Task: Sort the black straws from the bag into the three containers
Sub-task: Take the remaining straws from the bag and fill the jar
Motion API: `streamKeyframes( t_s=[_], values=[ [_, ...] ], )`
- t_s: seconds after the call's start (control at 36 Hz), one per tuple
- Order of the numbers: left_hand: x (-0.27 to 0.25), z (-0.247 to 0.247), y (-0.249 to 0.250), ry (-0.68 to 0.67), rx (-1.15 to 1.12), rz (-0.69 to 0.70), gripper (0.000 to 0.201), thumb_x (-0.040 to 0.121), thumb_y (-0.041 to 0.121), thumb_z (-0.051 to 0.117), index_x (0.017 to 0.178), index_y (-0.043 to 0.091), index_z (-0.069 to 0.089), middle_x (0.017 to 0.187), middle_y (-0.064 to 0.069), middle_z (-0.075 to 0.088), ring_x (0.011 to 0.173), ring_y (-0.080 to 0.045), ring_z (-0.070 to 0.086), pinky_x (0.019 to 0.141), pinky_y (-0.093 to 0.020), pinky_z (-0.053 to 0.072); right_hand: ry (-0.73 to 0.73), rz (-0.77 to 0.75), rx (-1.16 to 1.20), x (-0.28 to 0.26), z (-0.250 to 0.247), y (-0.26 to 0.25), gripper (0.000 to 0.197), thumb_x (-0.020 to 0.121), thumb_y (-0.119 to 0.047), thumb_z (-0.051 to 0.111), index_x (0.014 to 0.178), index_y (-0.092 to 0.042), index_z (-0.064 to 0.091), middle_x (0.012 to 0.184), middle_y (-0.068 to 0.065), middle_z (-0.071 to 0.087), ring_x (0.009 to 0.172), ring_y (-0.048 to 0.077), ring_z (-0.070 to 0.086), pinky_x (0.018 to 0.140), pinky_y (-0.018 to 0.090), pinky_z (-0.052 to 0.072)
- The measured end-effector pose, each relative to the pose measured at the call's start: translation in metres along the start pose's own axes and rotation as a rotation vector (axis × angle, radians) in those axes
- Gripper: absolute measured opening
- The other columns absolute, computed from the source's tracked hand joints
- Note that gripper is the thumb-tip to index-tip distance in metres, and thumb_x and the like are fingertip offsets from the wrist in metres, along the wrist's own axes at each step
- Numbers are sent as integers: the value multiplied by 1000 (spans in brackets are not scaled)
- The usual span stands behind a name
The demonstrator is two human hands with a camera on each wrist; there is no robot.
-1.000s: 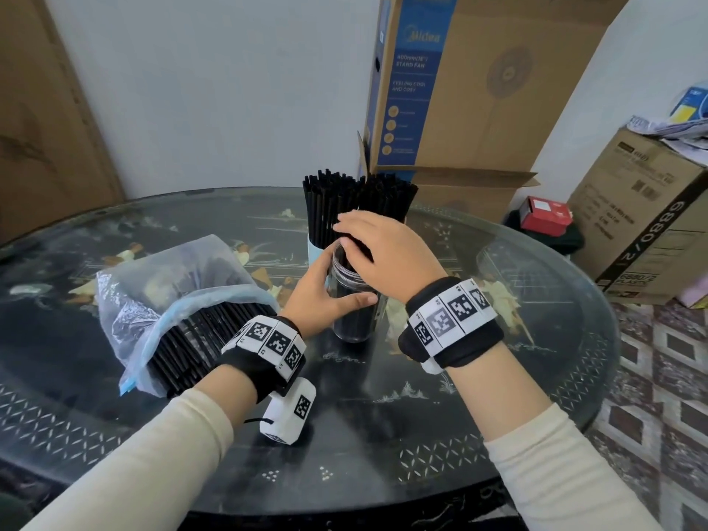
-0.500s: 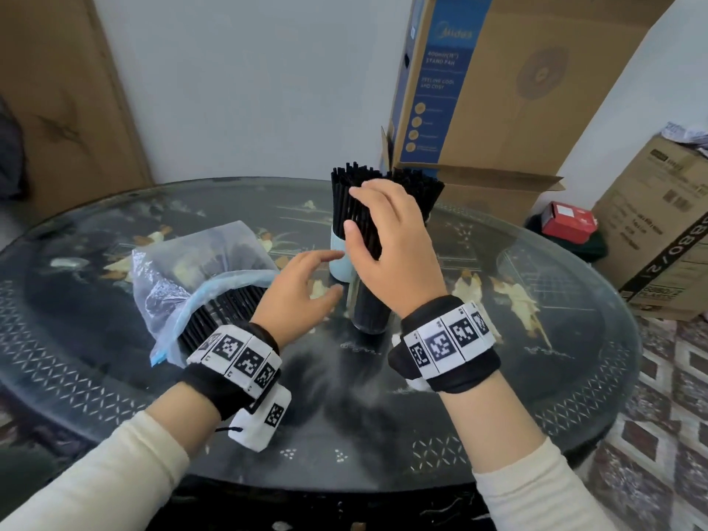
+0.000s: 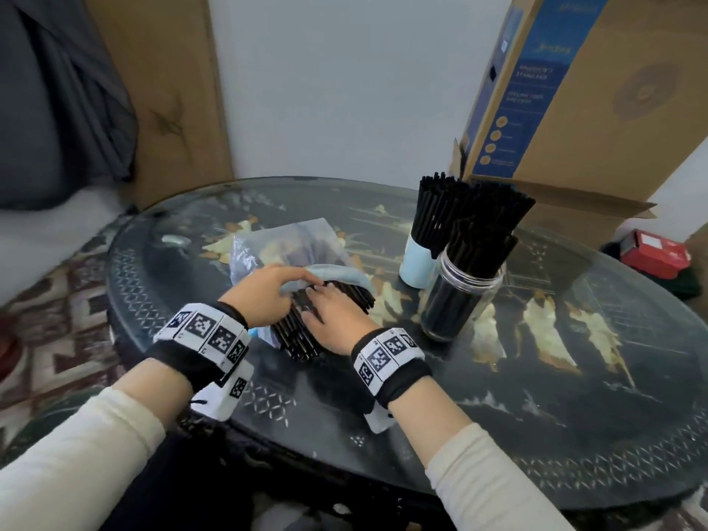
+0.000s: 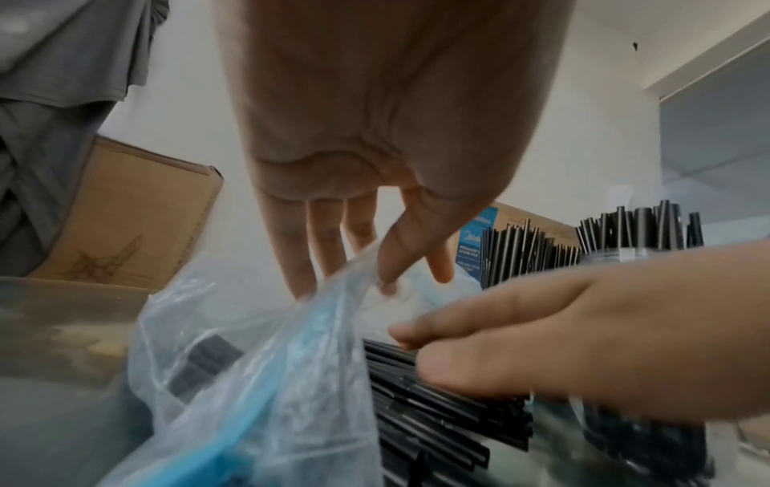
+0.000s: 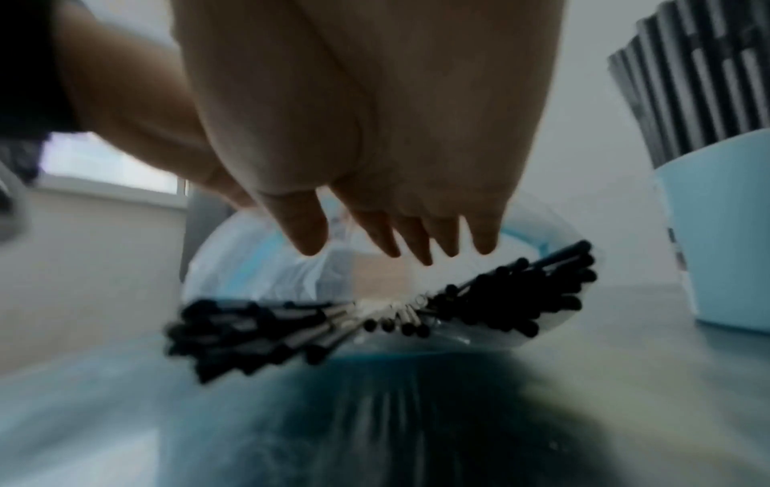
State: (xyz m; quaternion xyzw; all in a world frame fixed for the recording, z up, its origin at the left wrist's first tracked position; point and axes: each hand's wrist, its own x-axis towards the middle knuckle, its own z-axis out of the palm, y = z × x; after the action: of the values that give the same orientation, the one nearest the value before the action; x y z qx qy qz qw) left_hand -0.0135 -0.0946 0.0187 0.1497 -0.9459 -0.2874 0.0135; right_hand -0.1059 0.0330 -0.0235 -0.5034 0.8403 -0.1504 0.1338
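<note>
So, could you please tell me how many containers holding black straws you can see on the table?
2 clearly: a pale blue cup at the back, and a clear glass jar right in front of it. A third may be hidden behind them, where more straws rise.

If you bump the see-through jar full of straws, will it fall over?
Probably quite easily. The jar is narrow, and its straws stick up far above the rim, so it looks top-heavy. It stands right beside the blue cup, which might stop it on that side. Straws could spill out and roll.
</note>
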Motion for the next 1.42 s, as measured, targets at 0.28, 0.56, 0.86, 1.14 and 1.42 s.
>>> streamKeyframes(
  t_s=[0.28,0.56,0.86,1.14,1.42],
  values=[
    [10,-12,6,163,-78,32,57,83,-4,39,109,40,66,111,-4,67,88,-27,64,80,-44,54,21,326,-156,35,11,14,73,99,-43,41,153,-7,8,155,24,18,140,40,27,113,47,26],
    [5,-14,2,166,-177,30,56,82,-10,40,109,31,68,119,-2,64,92,-20,62,80,-39,54,15,183,-76,42,7,16,56,94,-21,52,146,-31,33,134,24,45,118,40,51,100,44,43],
    [8,-13,-6,154,-200,30,55,84,-5,41,108,38,66,118,-6,66,76,-20,60,76,-36,55,46,144,32,37,-5,11,20,82,-1,54,93,-17,57,95,6,50,88,27,55,76,32,45],
    [5,2,-6,167,-184,49,56,81,-5,43,116,35,61,121,1,60,103,-21,56,92,-36,48,45,100,173,-11,-41,18,24,78,-5,64,98,-19,64,85,-7,57,76,12,52,59,19,35],
    [2,41,36,190,256,545,72,59,30,69,128,17,49,133,-6,47,125,-23,45,106,-34,35,-33,46,226,-83,-78,22,27,73,-7,70,95,-23,70,79,-12,57,67,1,52,64,14,41]
  ],
)
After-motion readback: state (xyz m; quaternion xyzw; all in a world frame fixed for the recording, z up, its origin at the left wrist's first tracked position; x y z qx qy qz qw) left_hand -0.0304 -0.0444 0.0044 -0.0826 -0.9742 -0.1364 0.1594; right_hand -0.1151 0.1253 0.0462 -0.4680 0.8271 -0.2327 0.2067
